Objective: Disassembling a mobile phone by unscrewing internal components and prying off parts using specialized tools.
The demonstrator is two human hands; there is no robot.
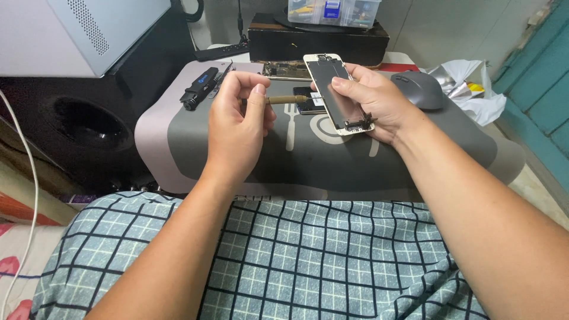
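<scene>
Head view: one camera, looking down over a checked lap to a low table.
Left hand (237,127): fingers pinched on a small brass-coloured screwdriver (288,99), its tip pointing right toward the phone panel.
Right hand (373,101): fingers clamped on a detached phone screen panel (338,95), held tilted, back side up, above the mat (white rim, dark backing).
Mat: grey work mat (415,160) with white cutlery print, lying across the table.
Under the panel: an opened phone body (308,105), mostly hidden.
Far left: black tool (198,88) lying on the mat's edge.
Far right: grey computer mouse (418,89), just beside crumpled white plastic (477,98).
Far centre: dark box (317,41), clear plastic case (335,12) on top.
Left: black speaker (83,124).
</scene>
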